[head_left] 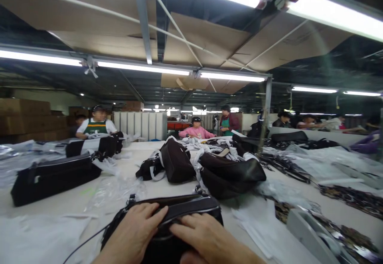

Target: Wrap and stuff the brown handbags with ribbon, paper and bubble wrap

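Note:
A black handbag (197, 206) lies right in front of me on the white table, its zipped top turned up. My left hand (139, 224) is closed on the bag's near top edge at the left, fingers together along the zip side. Beside it, my right hand (203, 232) grips the same edge, its fingertips tucked at the opening. Part of that hand's thumb side is low in view, and the bag's lower front is mostly covered by both hands. A thin dark cord (85, 242) runs out to the left of the bag.
More black bags (176, 160) with pale wrapping lie farther up the table, and a long black bag (56, 178) at the left. Clear plastic (113, 192) and white sheets (38, 236) are spread around. A grey tape dispenser (311, 236) stands right. Co-workers (196, 130) are across the table.

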Demonstrator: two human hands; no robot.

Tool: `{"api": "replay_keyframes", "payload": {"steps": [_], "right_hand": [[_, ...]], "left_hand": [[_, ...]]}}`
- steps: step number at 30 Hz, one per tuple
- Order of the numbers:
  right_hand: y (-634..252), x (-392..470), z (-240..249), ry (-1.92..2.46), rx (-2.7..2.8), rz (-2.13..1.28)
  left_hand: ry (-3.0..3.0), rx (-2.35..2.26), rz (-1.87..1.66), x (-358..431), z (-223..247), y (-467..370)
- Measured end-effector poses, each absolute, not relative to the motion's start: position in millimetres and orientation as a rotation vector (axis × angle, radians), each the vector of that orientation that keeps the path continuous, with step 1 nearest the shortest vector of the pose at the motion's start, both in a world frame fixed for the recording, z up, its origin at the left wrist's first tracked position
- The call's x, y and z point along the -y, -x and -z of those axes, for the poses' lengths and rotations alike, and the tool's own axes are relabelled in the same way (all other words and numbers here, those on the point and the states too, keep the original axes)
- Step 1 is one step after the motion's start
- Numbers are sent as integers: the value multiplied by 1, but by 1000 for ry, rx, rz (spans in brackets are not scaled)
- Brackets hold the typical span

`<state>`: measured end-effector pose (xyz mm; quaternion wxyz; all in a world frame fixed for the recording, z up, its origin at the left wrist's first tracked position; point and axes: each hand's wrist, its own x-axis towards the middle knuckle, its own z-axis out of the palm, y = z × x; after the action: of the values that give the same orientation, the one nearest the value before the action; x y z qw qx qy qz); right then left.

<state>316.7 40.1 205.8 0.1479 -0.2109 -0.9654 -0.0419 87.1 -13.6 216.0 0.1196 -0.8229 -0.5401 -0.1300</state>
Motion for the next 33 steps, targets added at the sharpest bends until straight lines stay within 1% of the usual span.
{"api": "replay_keyframes", "payload": {"steps": [3, 6, 8, 11, 14, 16, 18, 21, 22, 24, 26, 28, 30, 31, 32, 33], "right_hand": [[-351, -43, -219, 861, 2619, 62], [-380, -53, -224, 802, 2474, 94], [-393, -58, -227, 717, 2341, 115], [-395, -59, -234, 659, 2224, 111], [-373, -51, -244, 591, 2271, 28], [-350, -45, -250, 538, 2345, -60], [-323, -39, -255, 529, 2414, -152], [-281, -28, -263, 526, 2506, -264], [-267, -24, -265, 496, 2537, -291], [-241, -18, -268, 412, 2586, -392], [-218, -14, -271, 324, 2594, -636], [-199, -12, -274, 227, 2495, -1104], [-187, -14, -277, 135, 2219, -1668], [-184, -15, -279, 109, 2035, -1914], [-182, -16, -282, 97, 1858, -2100], [-181, -17, -284, 102, 1713, -2214]], "left_hand": [[2347, 1482, 537, 18, -212, -86], [2272, 1411, 773, 28, -209, -73], [2144, 1473, 925, 38, -208, -54], [1913, 1712, 1062, 56, -208, -17], [1746, 2177, 1025, 77, -209, 11], [1775, 2445, 1079, 88, -210, 18], [1941, 2536, 1374, 94, -212, 15], [2132, 2371, 1929, 93, -224, 1], [2156, 2293, 2030, 90, -231, -6], [2209, 2128, 2110, 86, -248, -22], [2250, 1982, 2068, 84, -265, -38], [2252, 1856, 1885, 83, -276, -49], [2184, 1692, 1720, 83, -276, -53], [2122, 1612, 1692, 82, -272, -52], [2038, 1566, 1707, 80, -265, -48], [1939, 1562, 1756, 77, -256, -43]]}}
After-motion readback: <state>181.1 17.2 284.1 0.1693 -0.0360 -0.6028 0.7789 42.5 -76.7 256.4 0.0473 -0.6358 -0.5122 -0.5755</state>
